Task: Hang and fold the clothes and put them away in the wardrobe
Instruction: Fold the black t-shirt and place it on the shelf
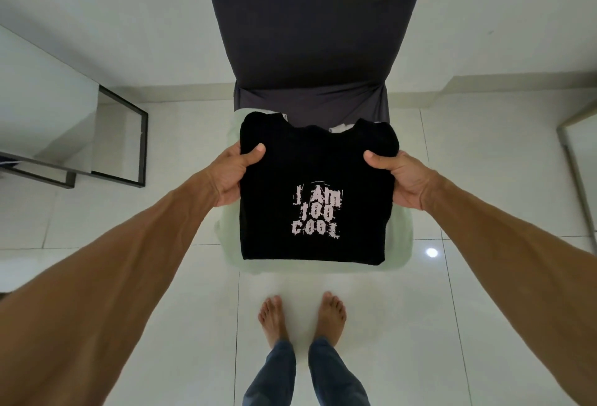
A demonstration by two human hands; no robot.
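Black shirt: matt knit cloth. Floor tiles: glossy. Chair cover: smooth matt fabric.

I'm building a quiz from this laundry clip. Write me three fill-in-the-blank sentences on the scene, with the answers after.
The left hand and the right hand grip the folded black T-shirt with pale printed lettering, each thumb on ____ of it.
Its bottom printed word reads ____.
The person's feet on the white tiled floor are ____.
Missing words: top; cool; bare.
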